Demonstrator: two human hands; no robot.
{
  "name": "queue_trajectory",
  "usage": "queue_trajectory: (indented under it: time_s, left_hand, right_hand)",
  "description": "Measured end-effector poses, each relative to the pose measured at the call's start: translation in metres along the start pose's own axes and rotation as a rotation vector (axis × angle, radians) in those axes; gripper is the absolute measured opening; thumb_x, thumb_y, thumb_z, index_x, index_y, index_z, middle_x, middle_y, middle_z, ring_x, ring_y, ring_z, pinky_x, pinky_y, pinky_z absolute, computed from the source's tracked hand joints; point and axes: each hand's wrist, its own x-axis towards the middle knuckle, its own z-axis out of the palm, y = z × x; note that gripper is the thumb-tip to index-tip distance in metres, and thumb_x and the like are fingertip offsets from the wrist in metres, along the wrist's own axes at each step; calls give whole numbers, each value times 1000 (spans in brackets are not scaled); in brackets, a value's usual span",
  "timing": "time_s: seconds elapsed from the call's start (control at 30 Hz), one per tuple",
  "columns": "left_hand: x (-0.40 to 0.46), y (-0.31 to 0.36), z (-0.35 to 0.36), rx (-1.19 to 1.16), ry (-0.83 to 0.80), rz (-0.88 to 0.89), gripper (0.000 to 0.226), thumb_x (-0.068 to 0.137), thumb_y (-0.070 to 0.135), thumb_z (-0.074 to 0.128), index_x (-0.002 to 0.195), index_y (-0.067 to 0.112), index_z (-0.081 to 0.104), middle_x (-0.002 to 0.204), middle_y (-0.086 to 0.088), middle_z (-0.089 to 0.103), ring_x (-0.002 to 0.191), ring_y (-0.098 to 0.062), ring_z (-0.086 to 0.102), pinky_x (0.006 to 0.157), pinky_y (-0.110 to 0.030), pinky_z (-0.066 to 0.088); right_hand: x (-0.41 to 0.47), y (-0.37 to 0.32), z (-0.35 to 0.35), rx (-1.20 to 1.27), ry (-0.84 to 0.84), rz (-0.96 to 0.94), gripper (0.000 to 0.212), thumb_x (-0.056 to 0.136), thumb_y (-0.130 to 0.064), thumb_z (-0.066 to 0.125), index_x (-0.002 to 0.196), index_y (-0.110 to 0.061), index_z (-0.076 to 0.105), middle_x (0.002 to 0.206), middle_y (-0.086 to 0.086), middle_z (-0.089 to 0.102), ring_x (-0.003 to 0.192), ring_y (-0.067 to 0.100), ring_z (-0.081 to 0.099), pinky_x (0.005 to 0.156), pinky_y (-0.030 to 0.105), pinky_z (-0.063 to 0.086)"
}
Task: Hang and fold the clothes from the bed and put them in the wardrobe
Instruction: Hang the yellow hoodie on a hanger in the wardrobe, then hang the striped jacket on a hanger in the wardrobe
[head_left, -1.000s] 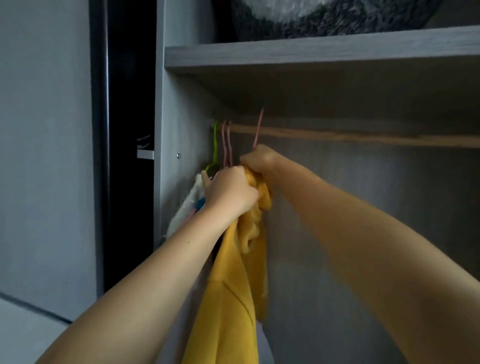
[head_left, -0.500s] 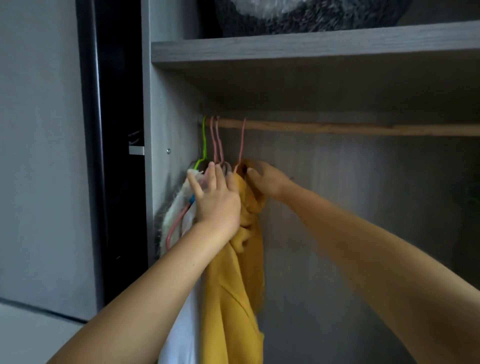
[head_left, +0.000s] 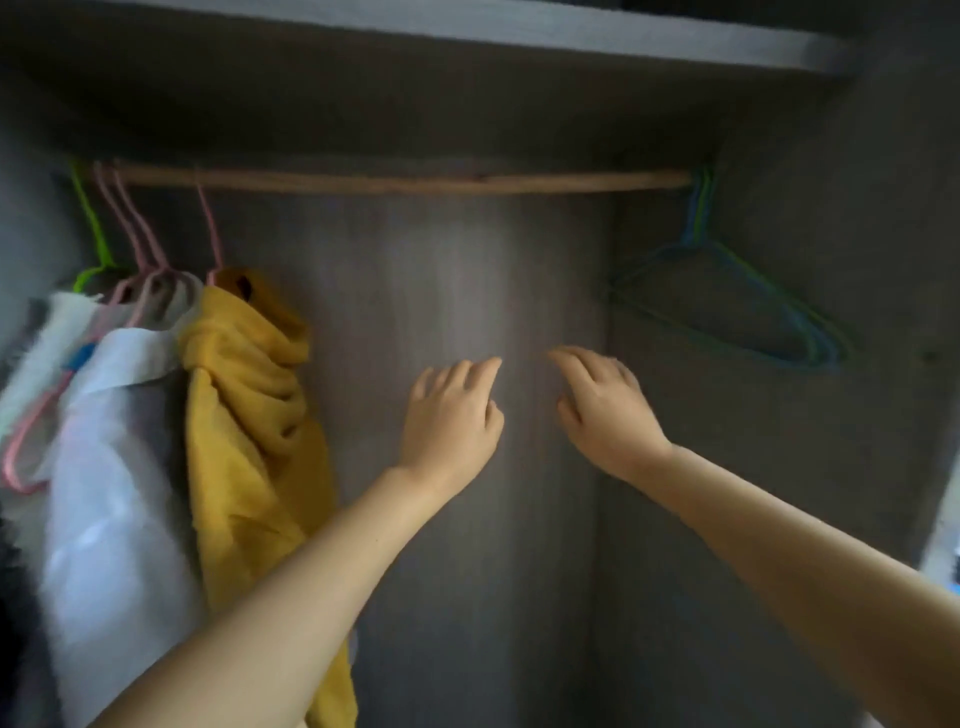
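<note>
left hand (head_left: 451, 415): I'm seeing it hanging in mid-air in front of the wardrobe back panel (head_left: 447, 270), fingers loose and spread, gripping nothing.
right hand (head_left: 605, 410): same, relaxed fingers, empty, hovering just beside the left one, thumbs facing each other.
yellow garment (head_left: 249, 395): hanging on a pink hanger (head_left: 209, 228) to the left of my left hand, near but not touching; it's sitting bunched and lopsided at the neck.
risk 1: I'm judging the yellow garment is slipping-prone, since the fabric is crumpling around the hanger instead of spreading over its shoulders; any bump could be dropping it.
white garment (head_left: 114, 467): hanging further left of the left hand, pressing against the yellow one, on pink hangers next to a green hanger (head_left: 91, 228).
risk 2: crowding at that end of the wooden rail (head_left: 405, 182) is making hooks tangle if I'm pushing more in there.
spare hangers (head_left: 737, 306): blue and green wire ones, hanging up and to the right of my right hand, well apart from it.
risk 3: they're nesting together, so I'm expecting a grab to be pulling several at once or knocking one off the rail.
blur: picture is smeared, so I'm not calling fine finger detail.
bed clothes: not in view.
</note>
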Motion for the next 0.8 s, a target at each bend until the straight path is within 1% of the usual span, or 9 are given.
queue_trajectory:
  time_s: [0.13,0.27,0.3,0.37,0.4,0.5,0.57,0.63,0.8]
  left_hand:
    - [-39,67,49,-189,-88,126,46,83,11,58,129,10,56,110,-9,64,103,-31,58,102,-45,36]
    - [-77,153,89,-392,-174,269,40,79,5,61,118,6,64,100,-9,67,92,-31,63,95,-47,45]
    - [-86,177,97,-436,-195,298,39,78,3,63,117,6,65,98,-8,67,91,-30,63,94,-46,46]
    - [-105,225,109,-504,-259,360,39,78,3,63,117,8,65,98,-8,67,91,-30,63,95,-45,46]
    - [-116,249,115,-532,-297,394,39,79,4,62,118,9,65,99,-8,67,93,-30,62,97,-43,45]
    - [-152,323,127,-584,-447,476,41,85,12,54,126,15,59,110,-5,64,104,-27,58,102,-36,36]
    - [-177,369,133,-618,-529,518,44,89,17,49,133,18,52,122,-3,60,116,-22,53,104,-32,30]
    - [-202,410,138,-649,-619,536,47,91,19,46,138,19,46,128,-1,56,121,-20,49,106,-30,27]
    - [-256,492,142,-669,-810,560,47,92,21,45,139,22,44,128,1,54,122,-18,46,104,-30,28]
  right_hand:
    - [-97,43,-13,-44,-8,61,45,90,-10,53,135,-8,51,137,8,52,123,31,51,104,44,36]
    - [-206,90,-34,-84,-83,211,44,88,-14,46,130,-5,56,130,13,58,114,33,59,95,44,46]
    - [-235,103,-41,-96,-108,269,44,88,-13,48,130,-4,56,129,13,59,114,34,60,94,45,46]
    - [-295,127,-58,-120,-150,398,46,87,-10,58,133,-6,54,132,13,57,117,34,57,97,46,44]
    - [-326,138,-68,-143,-174,465,48,89,-11,59,136,-9,50,137,12,53,122,33,54,101,45,41]
    - [-417,162,-103,-230,-299,710,57,95,-21,49,149,-20,30,153,5,31,139,26,32,112,38,25]
    - [-472,172,-130,-292,-360,887,61,97,-26,44,152,-25,19,158,2,19,142,23,24,114,37,21]
    - [-520,175,-156,-350,-414,1014,60,97,-30,42,152,-27,16,159,2,16,144,21,20,115,37,21]
    - [-615,180,-205,-431,-521,1260,59,99,-35,37,152,-30,13,160,-1,10,147,16,11,117,42,19]
